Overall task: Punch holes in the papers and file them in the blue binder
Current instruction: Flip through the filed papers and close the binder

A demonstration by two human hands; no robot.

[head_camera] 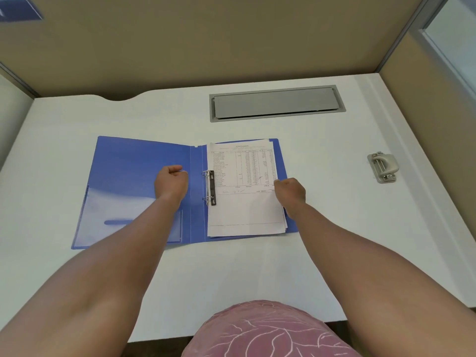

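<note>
On papers' (244,191) right edge, right hand (289,193) pinches

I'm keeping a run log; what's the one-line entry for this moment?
binder open flat | papers on rings | left hand curled over inner cover | right hand at papers' right edge | hole punch aside, right

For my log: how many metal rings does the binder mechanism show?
2: one ring at the far end of the clip bar, one ring at its near end. Papers may hide more.
</note>
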